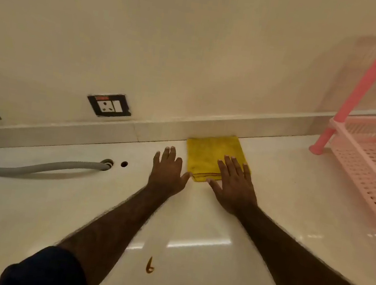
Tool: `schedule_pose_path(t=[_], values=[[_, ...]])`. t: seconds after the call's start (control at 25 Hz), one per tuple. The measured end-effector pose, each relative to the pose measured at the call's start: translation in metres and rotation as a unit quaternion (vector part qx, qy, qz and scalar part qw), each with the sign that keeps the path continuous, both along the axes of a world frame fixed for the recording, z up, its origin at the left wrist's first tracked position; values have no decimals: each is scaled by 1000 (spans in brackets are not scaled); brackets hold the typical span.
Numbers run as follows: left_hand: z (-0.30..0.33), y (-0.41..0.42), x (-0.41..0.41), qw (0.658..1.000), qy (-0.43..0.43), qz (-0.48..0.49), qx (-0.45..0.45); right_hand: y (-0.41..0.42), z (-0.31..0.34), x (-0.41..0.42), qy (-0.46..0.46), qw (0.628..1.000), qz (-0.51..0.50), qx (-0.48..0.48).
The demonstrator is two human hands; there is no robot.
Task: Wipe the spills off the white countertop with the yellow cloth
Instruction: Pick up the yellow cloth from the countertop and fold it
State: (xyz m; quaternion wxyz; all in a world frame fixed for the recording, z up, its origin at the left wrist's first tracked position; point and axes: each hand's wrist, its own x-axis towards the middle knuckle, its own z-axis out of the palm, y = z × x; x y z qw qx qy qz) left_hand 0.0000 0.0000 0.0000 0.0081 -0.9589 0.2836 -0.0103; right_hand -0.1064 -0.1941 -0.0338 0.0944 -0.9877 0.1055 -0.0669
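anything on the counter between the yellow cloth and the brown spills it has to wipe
Nothing visible. The yellow cloth lies at the back by the wall; the brown spills are near the front edge. Only bare countertop and the person's forearms lie between.

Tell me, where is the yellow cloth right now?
In the head view, the yellow cloth lies folded at the back of the white countertop, against the wall ledge, under the right hand's fingers.

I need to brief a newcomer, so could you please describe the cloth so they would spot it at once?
Follow the counter back to the wall's low upstand. The cloth lies flat against it, left of the pink rack, under the right hand. It is the only yellow, folded square there.
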Motion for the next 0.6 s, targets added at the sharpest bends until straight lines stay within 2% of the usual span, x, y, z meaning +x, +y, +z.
schedule_pose_path(t=[0.16, 0.32, 0.48, 0.6], values=[[-16, -33, 16, 990, 54, 72, -108, -31, -1, 29, -27, 995, -68, 64], [-17, -68, 32, 962, 124, 146, -193, -52, 2, 57, -37, 972, -143, 182], [-14, -90, 52, 915, 214, 237, -245, -59, 7, 78, -59, 939, -188, 280], [-14, -97, 62, 869, 276, 290, -291, -65, 13, 86, -71, 889, -238, 386]])
